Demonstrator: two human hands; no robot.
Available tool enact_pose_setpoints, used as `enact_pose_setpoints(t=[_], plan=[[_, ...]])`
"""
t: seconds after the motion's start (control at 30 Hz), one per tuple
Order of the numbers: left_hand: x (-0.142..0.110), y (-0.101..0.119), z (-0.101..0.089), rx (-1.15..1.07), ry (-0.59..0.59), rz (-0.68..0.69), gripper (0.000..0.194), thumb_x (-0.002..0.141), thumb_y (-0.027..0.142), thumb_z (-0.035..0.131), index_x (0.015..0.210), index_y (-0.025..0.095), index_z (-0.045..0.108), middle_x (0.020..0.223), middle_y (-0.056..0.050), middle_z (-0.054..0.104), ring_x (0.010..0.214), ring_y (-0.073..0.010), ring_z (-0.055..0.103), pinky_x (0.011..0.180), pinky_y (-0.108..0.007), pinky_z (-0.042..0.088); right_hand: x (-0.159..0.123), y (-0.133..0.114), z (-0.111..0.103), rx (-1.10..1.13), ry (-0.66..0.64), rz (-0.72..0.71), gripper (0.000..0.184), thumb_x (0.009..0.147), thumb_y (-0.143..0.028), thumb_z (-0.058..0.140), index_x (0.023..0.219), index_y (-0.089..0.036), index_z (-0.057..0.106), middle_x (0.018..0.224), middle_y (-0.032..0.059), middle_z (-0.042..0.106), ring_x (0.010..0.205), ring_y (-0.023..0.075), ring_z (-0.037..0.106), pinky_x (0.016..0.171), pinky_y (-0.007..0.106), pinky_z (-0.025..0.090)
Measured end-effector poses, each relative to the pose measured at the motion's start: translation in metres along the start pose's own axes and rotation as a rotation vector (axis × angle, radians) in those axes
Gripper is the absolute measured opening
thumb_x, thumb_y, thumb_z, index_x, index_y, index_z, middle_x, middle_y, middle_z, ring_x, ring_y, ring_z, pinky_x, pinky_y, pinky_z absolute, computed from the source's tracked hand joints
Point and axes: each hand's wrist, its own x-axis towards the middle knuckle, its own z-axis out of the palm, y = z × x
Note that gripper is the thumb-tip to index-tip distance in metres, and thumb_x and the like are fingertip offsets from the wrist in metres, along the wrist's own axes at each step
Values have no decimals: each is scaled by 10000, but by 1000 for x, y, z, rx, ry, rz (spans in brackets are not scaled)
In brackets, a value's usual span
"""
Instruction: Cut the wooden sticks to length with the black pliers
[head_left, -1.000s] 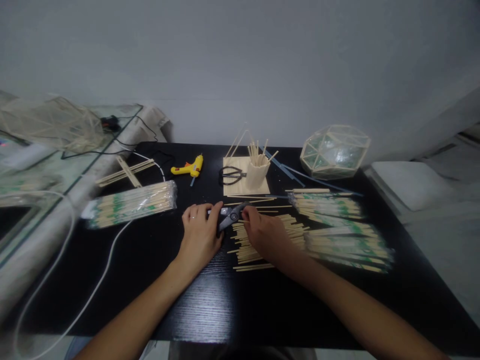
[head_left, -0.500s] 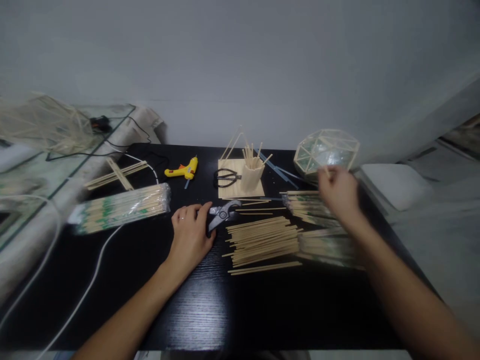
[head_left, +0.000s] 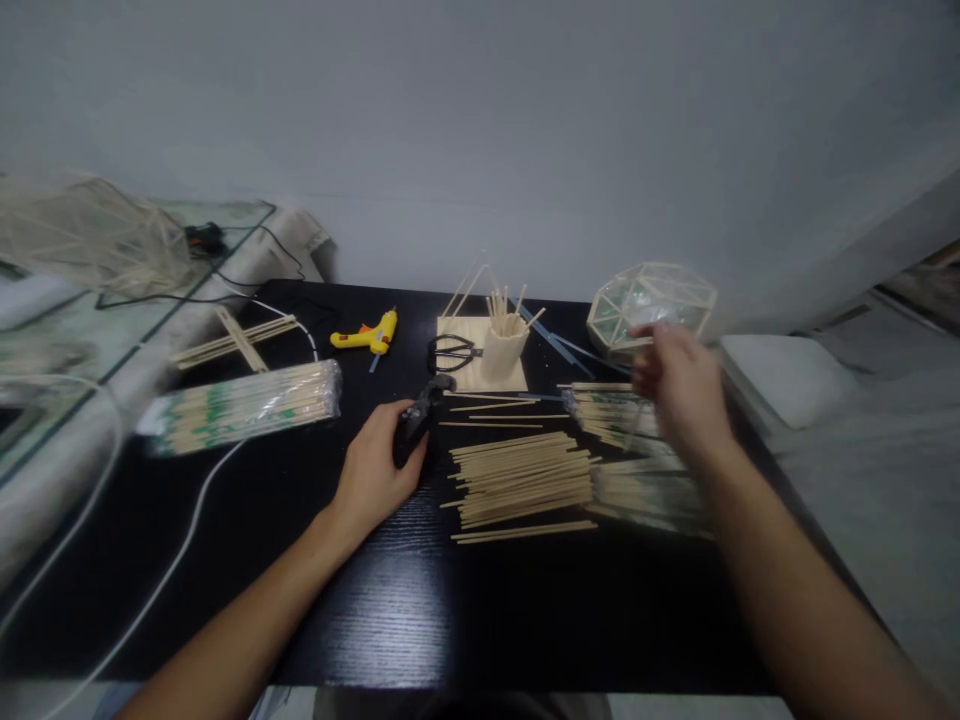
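My left hand (head_left: 373,470) is closed around the handles of a pair of black cutting pliers (head_left: 418,418), lifting them off the black table (head_left: 465,620). My right hand (head_left: 679,385) hovers, motion-blurred, over wrapped bundles of bamboo sticks (head_left: 637,450) at the right, just in front of a faceted stick-and-film dome (head_left: 651,303). A thin stick seems to hang from its pinched fingers, but blur hides the grip. A loose pile of bare bamboo sticks (head_left: 521,480) lies between my two hands.
A yellow glue gun (head_left: 371,333), black scissors (head_left: 452,352) and a cup of sticks (head_left: 502,345) on a wooden square stand at the back. A wrapped stick bundle (head_left: 244,405), a white cable (head_left: 180,555) and a glass-topped side table (head_left: 90,310) lie left.
My right hand left the loose sticks and swung right toward the dome and wrapped bundles. My left hand closed on the pliers and raised them from lying flat.
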Motion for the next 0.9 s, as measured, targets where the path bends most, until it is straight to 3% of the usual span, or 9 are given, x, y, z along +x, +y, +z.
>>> enact_pose_setpoints(t=[0.1, 0.2, 0.3, 0.4, 0.53, 0.8, 0.9], plan=[[-1, 5, -2, -240, -17, -157, 199, 917, 376, 596, 976, 189, 627, 813, -17, 657, 729, -165, 625, 691, -279, 499, -25, -16, 35, 290, -241, 86, 335, 963, -528, 509, 897, -218, 619, 602, -72, 317, 494, 115, 326, 479, 235, 324], [0, 10, 1, -672, -146, -455, 351, 852, 521, 669, 794, 195, 553, 532, 69, 450, 431, -88, 406, 424, -218, 335, -41, -26, 64, 245, -302, 0, 359, 999, -479, 477, 946, -210, 709, 748, -10, 477, 682, 137, 498, 653, 264, 465], [4, 13, 2, -968, -263, -647, 450, 732, 572, 781, 779, 183, 560, 472, 101, 380, 360, -57, 305, 344, -195, 239, -48, -26, 80, 178, -315, -11, 438, 1019, -500, 430, 975, -206, 751, 739, 0, 489, 715, 149, 508, 694, 277, 475], [7, 14, 0, -1057, -298, -687, 471, 718, 552, 809, 880, 132, 668, 466, 104, 372, 351, -44, 296, 327, -179, 236, -53, -21, 87, 246, -369, 48, 398, 976, -495, 523, 958, -178, 764, 676, -12, 474, 662, 138, 480, 649, 267, 454], [8, 14, -4, -1117, -317, -673, 436, 784, 505, 768, 934, 98, 723, 482, 89, 387, 345, -40, 310, 321, -178, 251, -55, -18, 89, 291, -443, 150, 293, 838, -453, 712, 811, -164, 744, 677, -5, 563, 651, 127, 502, 629, 257, 457], [15, 4, -8, -1141, -201, -679, 300, 741, 373, 811, 833, 115, 690, 528, 67, 446, 381, -34, 361, 356, -169, 275, -43, -7, 88, 366, -425, 268, 309, 678, -420, 843, 774, -156, 714, 676, 10, 666, 599, 114, 564, 540, 234, 454], [18, -1, -6, -1115, -167, -700, 281, 744, 356, 796, 835, 124, 667, 528, 70, 446, 381, -37, 352, 354, -170, 262, -38, -3, 83, 257, -514, 259, 300, 686, -400, 836, 752, -153, 679, 664, 17, 694, 578, 116, 590, 536, 233, 464]])
